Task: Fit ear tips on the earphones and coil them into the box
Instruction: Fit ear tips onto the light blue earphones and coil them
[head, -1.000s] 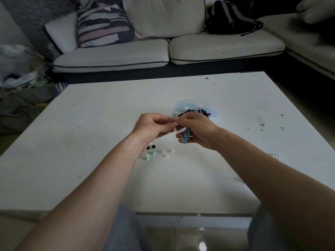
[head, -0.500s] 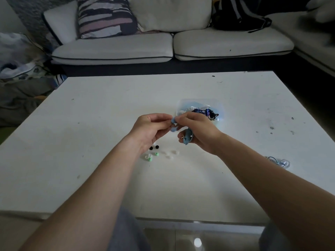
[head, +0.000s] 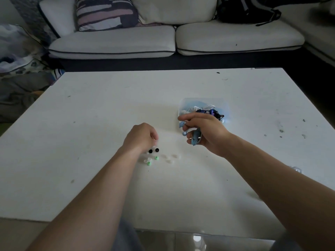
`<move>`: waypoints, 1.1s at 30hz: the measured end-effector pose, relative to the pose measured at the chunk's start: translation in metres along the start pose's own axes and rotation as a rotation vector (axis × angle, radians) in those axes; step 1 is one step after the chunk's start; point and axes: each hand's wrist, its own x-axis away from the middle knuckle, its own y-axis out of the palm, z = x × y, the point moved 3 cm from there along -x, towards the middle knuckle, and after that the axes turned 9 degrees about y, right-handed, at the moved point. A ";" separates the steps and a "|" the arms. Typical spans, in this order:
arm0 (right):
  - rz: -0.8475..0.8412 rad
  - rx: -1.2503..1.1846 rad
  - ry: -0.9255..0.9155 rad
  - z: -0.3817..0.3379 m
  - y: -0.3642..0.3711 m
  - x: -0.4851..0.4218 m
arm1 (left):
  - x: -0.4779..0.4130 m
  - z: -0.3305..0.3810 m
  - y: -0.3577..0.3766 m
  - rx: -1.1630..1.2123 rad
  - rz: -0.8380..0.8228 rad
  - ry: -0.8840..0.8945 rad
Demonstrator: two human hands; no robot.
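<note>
The loose ear tips (head: 156,157) lie scattered on the white table (head: 90,115), in black, green and pale pairs, directly at the near side of the left hand (head: 140,136). The left hand is knuckles-up with its fingers curled down over the tips; whether it pinches one cannot be determined. The right hand (head: 204,132), off to the right and well apart from the tips, grips the bundled blue earphones (head: 195,139). The bundle stands roughly upright in the fist, with the buds projecting left toward the left hand. The left hand is therefore the nearer one for tip pickup. The box (head: 223,107), translucent and holding tangled cables, sits just beyond the right hand.
</note>
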 end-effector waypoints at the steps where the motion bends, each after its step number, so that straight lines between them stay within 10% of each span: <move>1: -0.014 0.007 0.010 0.001 0.001 0.000 | -0.001 -0.001 0.002 -0.006 -0.006 0.000; 11: -0.078 -0.058 0.028 0.001 0.007 0.001 | -0.004 0.004 0.004 0.049 0.051 -0.006; 23: -0.031 -0.008 -0.111 -0.011 0.009 0.008 | 0.035 0.052 -0.028 1.093 0.076 0.096; 33: -0.016 -0.039 -0.179 -0.014 0.018 0.019 | 0.041 0.060 -0.030 1.252 0.020 0.056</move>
